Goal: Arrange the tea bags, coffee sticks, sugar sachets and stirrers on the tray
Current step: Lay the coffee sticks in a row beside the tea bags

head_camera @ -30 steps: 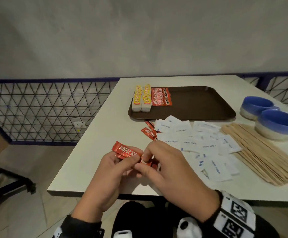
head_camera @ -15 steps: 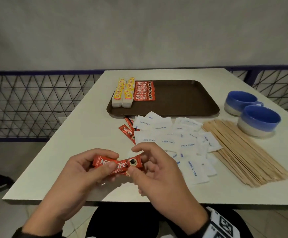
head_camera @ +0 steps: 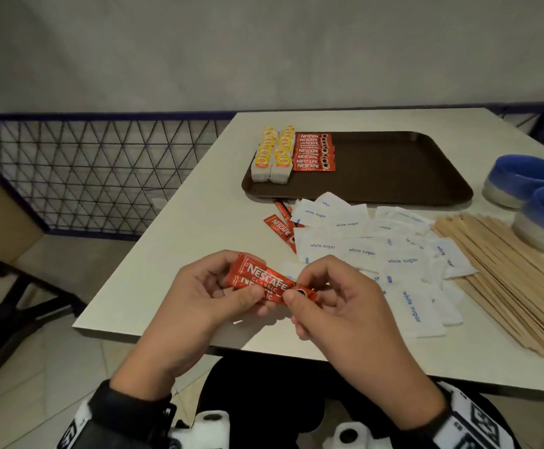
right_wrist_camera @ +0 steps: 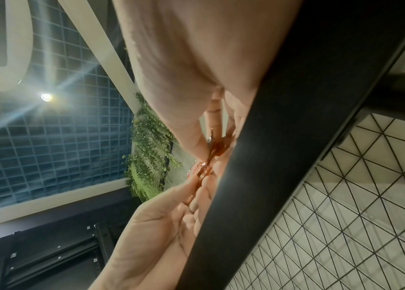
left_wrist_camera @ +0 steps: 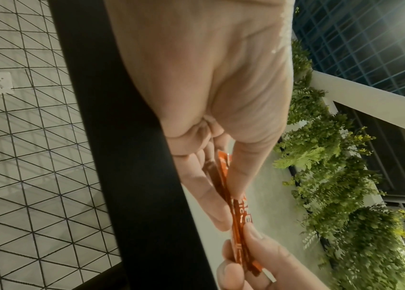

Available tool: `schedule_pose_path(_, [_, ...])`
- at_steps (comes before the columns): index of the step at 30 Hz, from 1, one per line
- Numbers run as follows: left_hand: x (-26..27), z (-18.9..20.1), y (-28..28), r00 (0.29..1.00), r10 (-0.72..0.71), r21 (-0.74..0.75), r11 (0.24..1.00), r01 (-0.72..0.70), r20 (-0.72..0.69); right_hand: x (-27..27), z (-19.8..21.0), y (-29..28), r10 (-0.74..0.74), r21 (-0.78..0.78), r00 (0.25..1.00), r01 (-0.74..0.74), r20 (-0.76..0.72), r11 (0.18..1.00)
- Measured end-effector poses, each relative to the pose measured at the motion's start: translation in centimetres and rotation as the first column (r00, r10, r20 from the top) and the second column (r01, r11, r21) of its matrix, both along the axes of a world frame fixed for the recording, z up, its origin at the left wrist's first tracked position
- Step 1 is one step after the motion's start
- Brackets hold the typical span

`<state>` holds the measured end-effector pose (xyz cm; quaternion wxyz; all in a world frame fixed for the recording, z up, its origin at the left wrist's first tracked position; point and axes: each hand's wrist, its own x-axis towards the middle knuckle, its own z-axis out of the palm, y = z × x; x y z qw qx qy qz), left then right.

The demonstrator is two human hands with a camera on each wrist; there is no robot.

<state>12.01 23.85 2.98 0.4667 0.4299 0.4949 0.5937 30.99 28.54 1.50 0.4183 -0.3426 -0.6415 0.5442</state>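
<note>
Both hands hold a small stack of red coffee sticks above the table's near edge. My left hand pinches the stack's left end; my right hand pinches its right end. In the left wrist view the coffee sticks show edge-on between thumb and fingers. The brown tray lies at the back, with two rows of tea bags and a row of coffee sticks at its left end. Loose coffee sticks, white sugar sachets and wooden stirrers lie on the table in front of it.
Two blue-and-white cups stand at the right edge beside the tray. A wire-mesh fence runs behind the white table on the left. The tray's middle and right parts hold nothing.
The hands have shifted their pinch on the coffee sticks, which now lie fanned slightly, two labels showing. The head view has swung left and down.
</note>
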Motion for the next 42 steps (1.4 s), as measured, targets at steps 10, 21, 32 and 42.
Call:
schedule_pose_path(10, [0.1, 0.2, -0.1, 1.000, 0.013, -0.022, 1.000, -0.012, 0.021, -0.1, -0.1, -0.1, -0.030, -0.002, 1.000, 0.030, -0.003, 1.000])
schedule_pose_path(21, [0.2, 0.6, -0.3, 0.999, -0.025, -0.032, 0.999, 0.026, 0.035, 0.4, 0.2, 0.2, -0.122, -0.001, 0.990, 0.122, -0.074, 0.992])
schedule_pose_path(32, [0.2, 0.6, -0.3, 1.000, -0.010, -0.020, 1.000, 0.011, 0.029, 0.4, -0.3, -0.1, -0.082, 0.022, 0.996, 0.083, -0.034, 0.996])
schedule_pose_path(42, [0.0, -0.2, -0.1, 0.998, 0.049, 0.035, 0.998, -0.048, -0.039, -0.1, -0.1, -0.6, -0.131, 0.117, 0.988, 0.121, 0.084, 0.986])
